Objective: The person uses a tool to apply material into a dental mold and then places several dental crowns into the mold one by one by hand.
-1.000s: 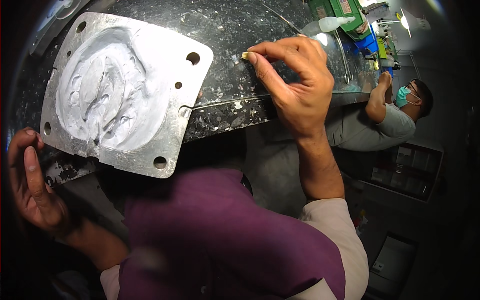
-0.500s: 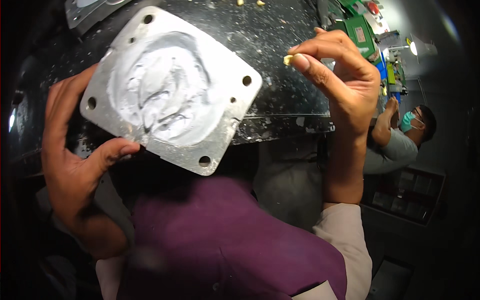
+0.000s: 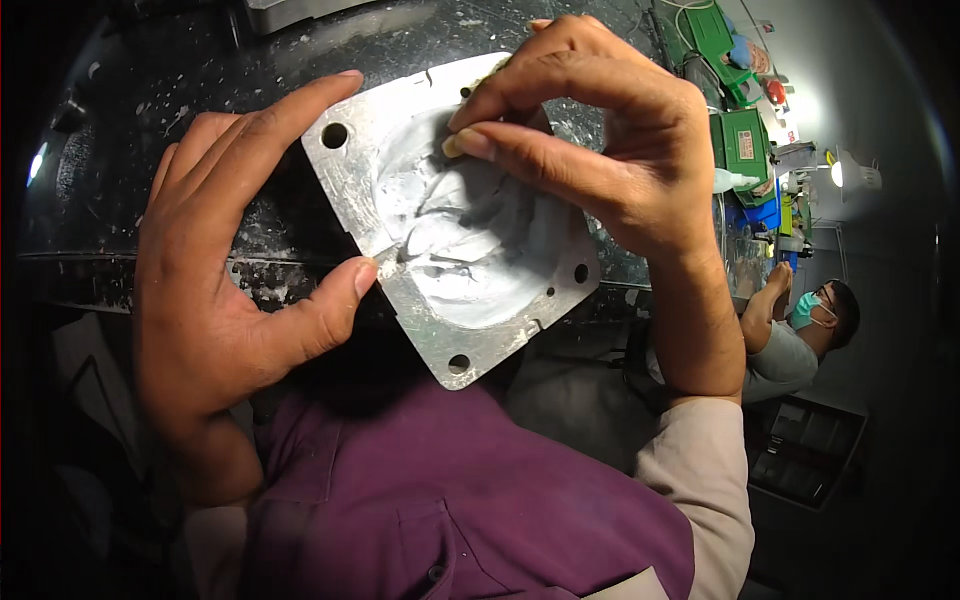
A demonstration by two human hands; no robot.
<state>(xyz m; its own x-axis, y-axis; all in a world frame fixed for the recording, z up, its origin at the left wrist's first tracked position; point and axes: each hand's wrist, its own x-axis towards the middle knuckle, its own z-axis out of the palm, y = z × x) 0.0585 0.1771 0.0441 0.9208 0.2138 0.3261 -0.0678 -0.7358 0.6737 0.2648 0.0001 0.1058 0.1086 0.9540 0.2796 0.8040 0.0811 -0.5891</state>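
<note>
My left hand (image 3: 225,260) grips a square silvery metal plate (image 3: 450,340) by its left side. The thumb presses at the lower left edge, and the index finger reaches past the upper left corner. The plate has rounded corners with holes, and white powder coats a round recess in its middle. Over that recess is my right hand (image 3: 600,130), its thumb and index finger pinched on a small yellowish lump (image 3: 449,147). The fingertips hide part of the lump and the plate's upper right corner. I cannot tell whether the lump touches the powder.
Beneath is a black worktop (image 3: 270,80) speckled with white bits. Another metal part (image 3: 300,10) lies at its far edge. Green bins (image 3: 745,145) and a lit lamp (image 3: 838,172) stand on the right. Beyond sits a person in a mask (image 3: 800,330).
The plate has turned and shifted right and slightly down with my left hand. My right hand has moved left, bringing the yellowish lump from beside the plate to over its recess.
</note>
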